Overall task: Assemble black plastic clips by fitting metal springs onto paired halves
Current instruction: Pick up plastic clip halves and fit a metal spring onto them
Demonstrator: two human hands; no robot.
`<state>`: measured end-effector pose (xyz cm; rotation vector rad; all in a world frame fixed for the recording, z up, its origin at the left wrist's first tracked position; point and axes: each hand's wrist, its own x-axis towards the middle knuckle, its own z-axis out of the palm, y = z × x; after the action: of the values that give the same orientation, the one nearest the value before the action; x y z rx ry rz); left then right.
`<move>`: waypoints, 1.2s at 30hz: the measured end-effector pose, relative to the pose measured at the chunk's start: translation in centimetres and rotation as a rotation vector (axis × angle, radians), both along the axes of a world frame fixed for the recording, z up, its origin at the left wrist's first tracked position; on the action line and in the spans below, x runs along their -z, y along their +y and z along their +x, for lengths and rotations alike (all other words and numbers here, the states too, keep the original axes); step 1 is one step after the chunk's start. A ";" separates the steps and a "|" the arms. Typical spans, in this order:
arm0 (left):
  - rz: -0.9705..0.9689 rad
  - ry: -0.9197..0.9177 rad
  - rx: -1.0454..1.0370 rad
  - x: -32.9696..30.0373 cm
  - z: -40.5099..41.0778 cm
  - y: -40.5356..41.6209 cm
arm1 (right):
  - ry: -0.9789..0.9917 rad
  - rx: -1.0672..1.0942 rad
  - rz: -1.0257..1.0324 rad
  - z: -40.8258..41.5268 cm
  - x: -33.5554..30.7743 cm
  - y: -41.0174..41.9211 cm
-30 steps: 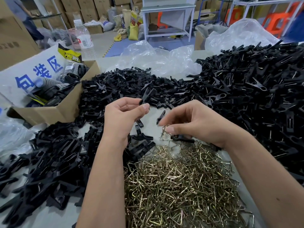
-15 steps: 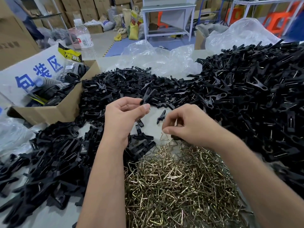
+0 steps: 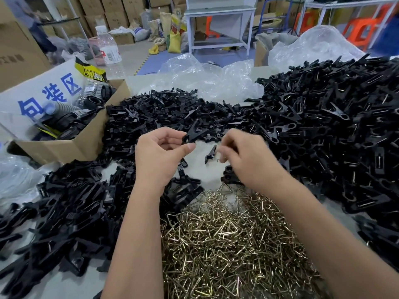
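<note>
The left hand (image 3: pixel 160 156) is raised above the middle of the table, thumb and fingers pinched on a black clip (image 3: pixel 193 133) whose narrow end points up and to the right. The right hand (image 3: pixel 246 157) is just to the right of it, apart from it, fingers curled together and blurred; a small glint of metal shows at its fingertips, but whether they are clamped on a spring cannot be told. Between the two hands a single clip half (image 3: pixel 210 154) lies on the bare white table (image 3: pixel 200 169).

Near the person, between the forearms, spreads a heap of brass-coloured wire springs (image 3: pixel 226 244). Loose black clip halves (image 3: pixel 64 212) are piled at near left and across the middle, behind the hands. At right a large mound of black clips with metal showing in them (image 3: pixel 334 130) rises well above the table. At far left stands an open cardboard box (image 3: pixel 71 145) with dark parts inside, and crumpled clear plastic sheeting (image 3: pixel 207 76) lies behind the piles.
</note>
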<state>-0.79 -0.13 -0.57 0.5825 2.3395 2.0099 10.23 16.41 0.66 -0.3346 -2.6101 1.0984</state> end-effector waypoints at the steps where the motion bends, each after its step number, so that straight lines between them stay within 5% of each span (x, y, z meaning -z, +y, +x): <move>1: -0.008 0.017 0.019 -0.1 0.1 0.0 | 0.058 0.059 -0.115 0.0 0.0 0.6; 6: -0.041 0.071 0.174 -0.4 0.7 0.6 | 0.250 0.189 -0.714 0.3 -0.3 1.4; 20: -0.078 0.077 0.272 -0.3 1.2 1.1 | 0.359 0.345 -0.455 -0.6 0.8 -0.3; 31: -0.103 0.131 0.285 -0.2 1.2 1.1 | 0.240 0.297 -0.879 -0.1 0.2 -0.7; 36: 0.004 0.065 0.322 -0.9 1.4 0.7 | -0.032 0.040 -1.398 0.5 -0.6 0.7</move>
<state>0.58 0.58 0.31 0.9674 2.1074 1.8763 10.77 17.14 1.30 -0.6297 -1.3800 2.6828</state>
